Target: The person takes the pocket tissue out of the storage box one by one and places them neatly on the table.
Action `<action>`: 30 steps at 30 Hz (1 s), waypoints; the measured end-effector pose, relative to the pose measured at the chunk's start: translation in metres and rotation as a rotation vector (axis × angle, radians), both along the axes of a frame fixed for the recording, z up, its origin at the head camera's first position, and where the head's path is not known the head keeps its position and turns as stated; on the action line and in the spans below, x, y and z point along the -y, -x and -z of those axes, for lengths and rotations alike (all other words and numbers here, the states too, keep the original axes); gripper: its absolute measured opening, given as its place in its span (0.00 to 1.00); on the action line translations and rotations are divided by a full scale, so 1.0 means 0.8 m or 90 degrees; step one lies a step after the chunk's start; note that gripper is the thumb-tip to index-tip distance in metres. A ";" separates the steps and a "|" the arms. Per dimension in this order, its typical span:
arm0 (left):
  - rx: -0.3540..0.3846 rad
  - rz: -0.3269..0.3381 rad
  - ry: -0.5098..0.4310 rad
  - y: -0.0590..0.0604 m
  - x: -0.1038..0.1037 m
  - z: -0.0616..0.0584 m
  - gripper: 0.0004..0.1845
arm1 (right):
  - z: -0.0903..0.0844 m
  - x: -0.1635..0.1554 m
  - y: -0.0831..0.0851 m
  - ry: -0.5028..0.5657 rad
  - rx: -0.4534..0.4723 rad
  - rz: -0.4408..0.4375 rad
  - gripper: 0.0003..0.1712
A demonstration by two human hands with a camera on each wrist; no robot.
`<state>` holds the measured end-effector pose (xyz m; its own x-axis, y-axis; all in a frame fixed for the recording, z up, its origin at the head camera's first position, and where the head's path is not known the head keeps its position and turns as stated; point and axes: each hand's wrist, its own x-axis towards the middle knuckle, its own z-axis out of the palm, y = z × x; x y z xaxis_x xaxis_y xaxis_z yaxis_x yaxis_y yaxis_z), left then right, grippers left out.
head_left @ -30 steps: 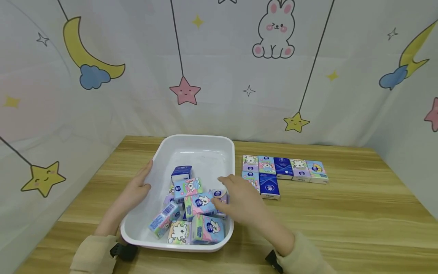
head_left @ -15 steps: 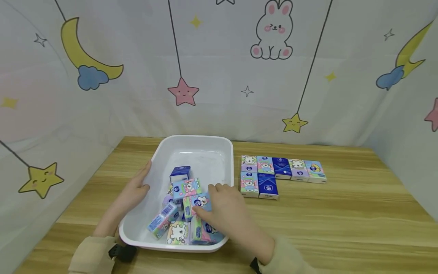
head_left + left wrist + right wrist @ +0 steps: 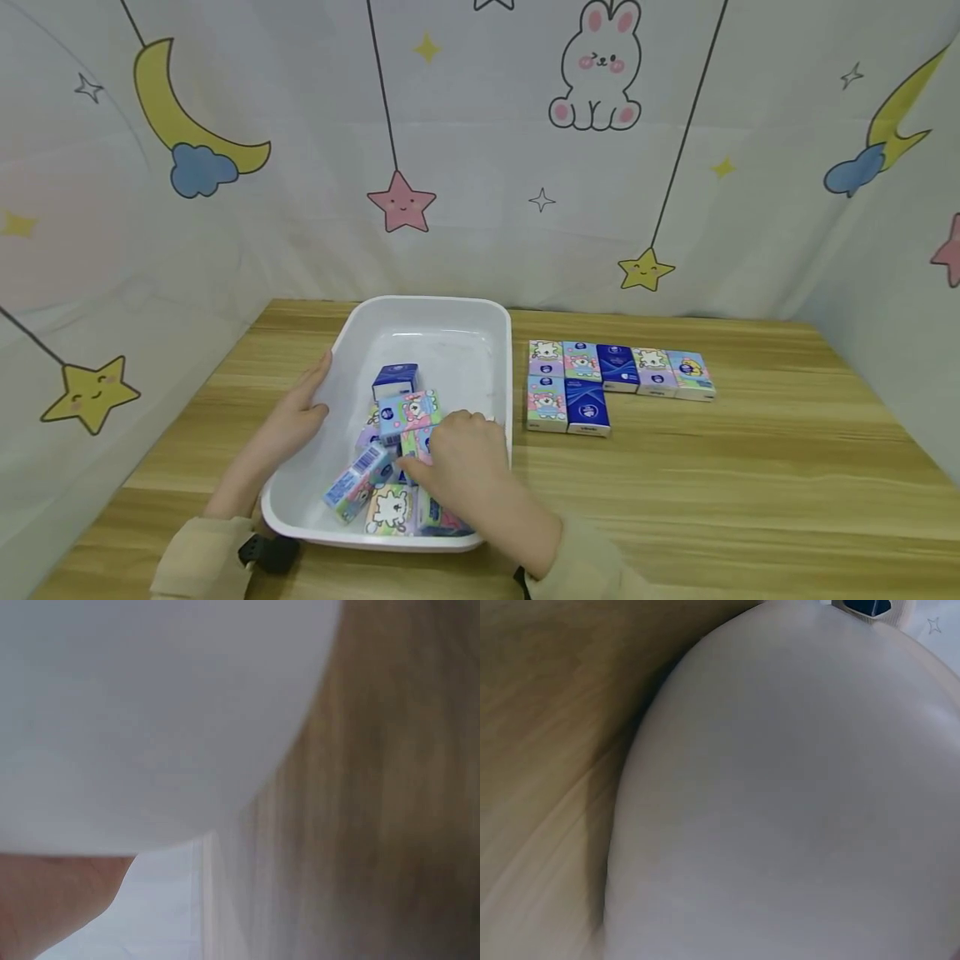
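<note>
A white plastic tray sits on the wooden table and holds several small tissue packs, piled loosely toward its near end. My right hand is down in that pile, fingers and thumb curled round a pack that it mostly hides. My left hand holds the tray's left rim, thumb inside the wall. The left wrist view shows only the blurred tray wall and a bit of my hand. Only the tray's outer wall shows in the right wrist view.
To the right of the tray, several tissue packs lie flat in two tidy rows, the back row longer. A printed curtain with stars, moons and a rabbit closes off the back and sides. Bare wood lies right of the rows.
My right hand has slid left and toward me, deeper into the pile, and its fingers have curled down over a pack. The left hand and tray have stayed put.
</note>
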<state>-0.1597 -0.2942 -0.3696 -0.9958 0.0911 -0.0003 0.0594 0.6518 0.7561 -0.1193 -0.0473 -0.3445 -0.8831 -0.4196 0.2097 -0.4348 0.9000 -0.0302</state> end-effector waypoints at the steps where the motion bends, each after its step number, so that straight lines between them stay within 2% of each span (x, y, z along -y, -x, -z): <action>1: -0.001 0.000 0.001 0.000 0.000 0.000 0.40 | 0.000 0.001 0.000 -0.001 0.003 0.001 0.36; 10: -0.014 0.002 0.004 0.001 0.001 0.000 0.40 | -0.003 0.015 -0.002 -0.049 0.082 0.021 0.37; 17: -0.011 -0.001 0.008 -0.001 -0.001 -0.003 0.40 | -0.002 0.021 -0.005 -0.096 0.089 0.023 0.37; 30: -0.004 0.000 0.005 0.000 0.000 -0.001 0.40 | -0.004 0.005 0.008 0.022 0.143 -0.002 0.33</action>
